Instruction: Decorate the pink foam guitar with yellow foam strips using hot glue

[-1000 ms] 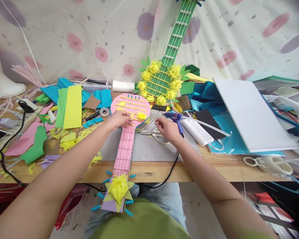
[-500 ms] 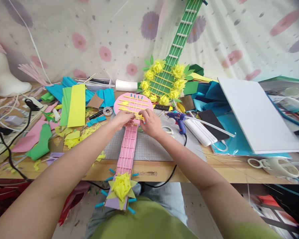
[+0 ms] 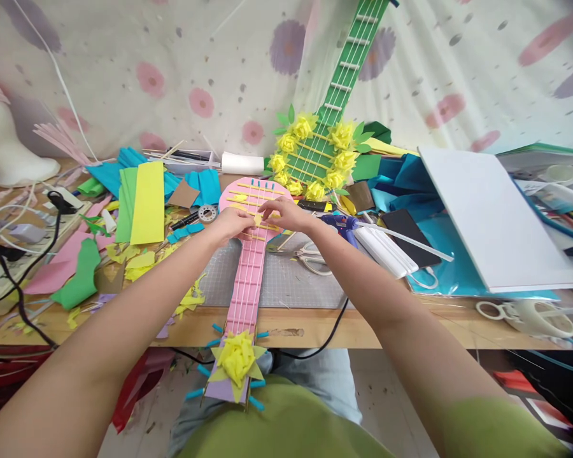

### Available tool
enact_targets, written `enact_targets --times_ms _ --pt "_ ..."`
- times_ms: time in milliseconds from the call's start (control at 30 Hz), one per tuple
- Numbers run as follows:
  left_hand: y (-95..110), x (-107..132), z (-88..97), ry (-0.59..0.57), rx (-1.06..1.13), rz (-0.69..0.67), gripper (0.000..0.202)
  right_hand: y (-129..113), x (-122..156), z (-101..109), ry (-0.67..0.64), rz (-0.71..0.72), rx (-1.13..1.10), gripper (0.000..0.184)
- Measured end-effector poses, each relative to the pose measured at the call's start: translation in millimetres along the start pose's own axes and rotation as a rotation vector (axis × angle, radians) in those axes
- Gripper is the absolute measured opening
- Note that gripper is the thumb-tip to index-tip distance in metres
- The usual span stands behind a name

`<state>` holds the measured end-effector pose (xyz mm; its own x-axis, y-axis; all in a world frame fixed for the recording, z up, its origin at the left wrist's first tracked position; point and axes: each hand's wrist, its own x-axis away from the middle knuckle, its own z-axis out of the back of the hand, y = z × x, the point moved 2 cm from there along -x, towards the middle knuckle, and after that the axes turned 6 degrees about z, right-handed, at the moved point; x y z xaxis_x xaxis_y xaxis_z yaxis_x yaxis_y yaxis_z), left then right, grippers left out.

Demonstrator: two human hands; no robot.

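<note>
A pink paper guitar (image 3: 251, 273) lies with its round body on the desk and its neck toward me. White strings run along it, and yellow sticks cross the body. A yellow paper flower (image 3: 237, 359) covers its purple head. Over the body, my left hand (image 3: 233, 225) is closed, its fingertips pinching a small piece of yellow paper (image 3: 258, 219). My right hand (image 3: 287, 215) reaches in from the other side, fingers bent and closed at the same piece. The exact contact of the right fingertips is partly hidden.
A green paper guitar (image 3: 334, 105) with yellow flowers leans on the curtain. Right of the pink body are scissors (image 3: 314, 259), a blue glue gun (image 3: 341, 226) and a white board (image 3: 499, 219). Yellow scraps (image 3: 143, 264), coloured paper (image 3: 147, 203) and cables (image 3: 16, 286) lie left.
My right hand has shifted slightly up, its fingers now stretching further left over the yellow paper. The scissors beneath that arm show more fully. The guitar has moved slightly right.
</note>
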<state>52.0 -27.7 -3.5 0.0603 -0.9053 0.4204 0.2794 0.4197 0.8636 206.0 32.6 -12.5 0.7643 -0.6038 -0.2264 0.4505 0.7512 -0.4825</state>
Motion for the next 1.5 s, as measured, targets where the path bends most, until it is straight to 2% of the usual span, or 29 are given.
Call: enact_targets --times_ms 167,400,633,900,1200,1500 --pt "-0.1 -7.4 0.5 -0.006 -0.004 0.029 0.01 2.1 5.0 2.3 0.022 -0.025 -0.006 0.025" --pt "2.4 -9.9 -6.5 0.005 -0.009 0.038 0.008 1.2 9.1 -5.2 0.084 -0.031 0.058 0.026" --pt "2.7 -13.5 -13.5 -0.004 -0.029 0.077 0.01 10.4 13.6 -7.1 0.14 -0.082 -0.051 0.028" --pt "9.7 -25.5 -24.8 -0.038 -0.219 0.175 0.019 13.0 16.0 -7.3 0.194 -0.14 -0.132 0.029" --pt "24.1 -36.4 -30.6 -0.034 -0.502 0.233 0.021 20.9 12.2 -13.9 0.231 -0.115 -0.181 0.025" --pt "29.2 -40.7 -33.1 -0.074 -0.567 0.267 0.023 21.0 14.6 -13.2 0.258 -0.112 -0.233 0.026"
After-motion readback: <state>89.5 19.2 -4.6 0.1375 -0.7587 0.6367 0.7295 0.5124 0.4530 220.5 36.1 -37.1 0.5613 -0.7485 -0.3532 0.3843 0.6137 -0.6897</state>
